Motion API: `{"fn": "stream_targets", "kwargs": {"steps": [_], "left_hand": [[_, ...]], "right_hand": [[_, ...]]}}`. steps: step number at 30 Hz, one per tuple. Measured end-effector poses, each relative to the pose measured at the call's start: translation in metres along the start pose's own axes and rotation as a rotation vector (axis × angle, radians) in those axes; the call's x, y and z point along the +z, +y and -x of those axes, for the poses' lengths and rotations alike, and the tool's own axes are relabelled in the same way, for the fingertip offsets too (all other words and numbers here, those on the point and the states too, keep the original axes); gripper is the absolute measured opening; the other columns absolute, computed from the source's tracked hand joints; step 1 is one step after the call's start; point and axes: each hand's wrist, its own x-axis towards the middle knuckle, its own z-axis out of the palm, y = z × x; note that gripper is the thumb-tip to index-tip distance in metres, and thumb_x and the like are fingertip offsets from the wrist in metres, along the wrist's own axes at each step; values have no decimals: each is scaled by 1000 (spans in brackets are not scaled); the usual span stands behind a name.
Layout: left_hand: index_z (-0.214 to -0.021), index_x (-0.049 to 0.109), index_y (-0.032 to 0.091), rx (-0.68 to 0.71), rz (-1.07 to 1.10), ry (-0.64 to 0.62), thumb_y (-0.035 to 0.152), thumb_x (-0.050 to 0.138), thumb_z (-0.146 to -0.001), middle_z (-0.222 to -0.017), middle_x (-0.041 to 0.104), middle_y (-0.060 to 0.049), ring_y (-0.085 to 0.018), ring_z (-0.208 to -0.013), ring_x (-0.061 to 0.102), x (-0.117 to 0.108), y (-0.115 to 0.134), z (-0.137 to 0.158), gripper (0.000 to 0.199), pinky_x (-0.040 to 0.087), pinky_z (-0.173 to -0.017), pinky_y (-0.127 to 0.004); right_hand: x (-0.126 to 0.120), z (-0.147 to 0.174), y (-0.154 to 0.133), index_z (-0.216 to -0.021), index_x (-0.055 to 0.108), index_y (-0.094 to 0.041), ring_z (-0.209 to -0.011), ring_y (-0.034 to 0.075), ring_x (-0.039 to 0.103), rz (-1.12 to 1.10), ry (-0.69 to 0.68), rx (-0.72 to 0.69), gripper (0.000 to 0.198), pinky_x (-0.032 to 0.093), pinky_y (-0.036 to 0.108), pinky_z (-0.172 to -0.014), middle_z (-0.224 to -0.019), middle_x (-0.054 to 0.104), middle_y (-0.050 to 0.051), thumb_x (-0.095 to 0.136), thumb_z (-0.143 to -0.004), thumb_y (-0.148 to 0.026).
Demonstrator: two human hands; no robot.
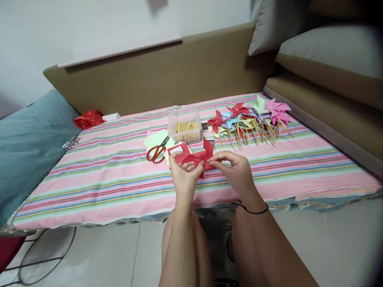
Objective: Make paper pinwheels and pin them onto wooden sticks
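Note:
Between my two hands is a red paper pinwheel, its blades folded and one tip pointing up. My left hand pinches its left side with thumb and fingers. On the right side, my right hand grips a blade edge between thumb and fingertips; a black cord circles that wrist. Just beyond the left hand lie red paper squares with a white label, and scissors with red handles on pale green paper sheets. Behind them stands a clear plastic box of short wooden sticks.
Finished pinwheels on sticks lie piled at the right on a striped cloth. A red plastic bag and a white roll are at the back left. Cushions flank the right side, a teal cushion the left.

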Motion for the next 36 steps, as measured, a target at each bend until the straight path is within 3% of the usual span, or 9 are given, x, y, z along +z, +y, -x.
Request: {"fn": "stream_targets", "kwargs": {"steps": [4, 11, 27, 36], "left_hand": [[-102, 37, 23, 6, 32, -15, 21, 78, -53, -52, 47, 13, -7, -42, 53, 2, 2, 1, 64, 40, -47, -16], [-99, 37, 24, 12, 87, -57, 19, 79, -52, -45, 38, 16, -4, -38, 46, 2, 5, 3, 63, 33, -42, -12], [-101, 37, 24, 11, 11, -7, 18, 77, -52, -55, 46, 11, -8, -50, 55, 2, 10, 4, 64, 43, -52, -17], [-101, 37, 24, 3, 19, -15, 18, 78, -53, -55, 46, 11, -7, -50, 53, 3, 12, 6, 63, 42, -53, -17]], "right_hand": [[0, -1, 1, -67, 71, -25, -82, 20, 60, 42, -6, -63, 7, 46, 37, -82, -76, 67, 1, 73, -73, -21], [2, 0, 4, -71, 74, -27, -83, 19, 56, 53, 31, -40, 3, 45, 34, -79, -82, 57, 2, 75, -72, -25], [2, 0, 4, -71, 74, -26, -86, 19, 56, 90, 19, -41, 3, 46, 35, -79, -83, 57, 2, 73, -74, -25], [2, 0, 3, -71, 73, -25, -89, 20, 56, 93, 15, -38, 4, 44, 35, -81, -83, 57, 2, 73, -73, -22]]}}
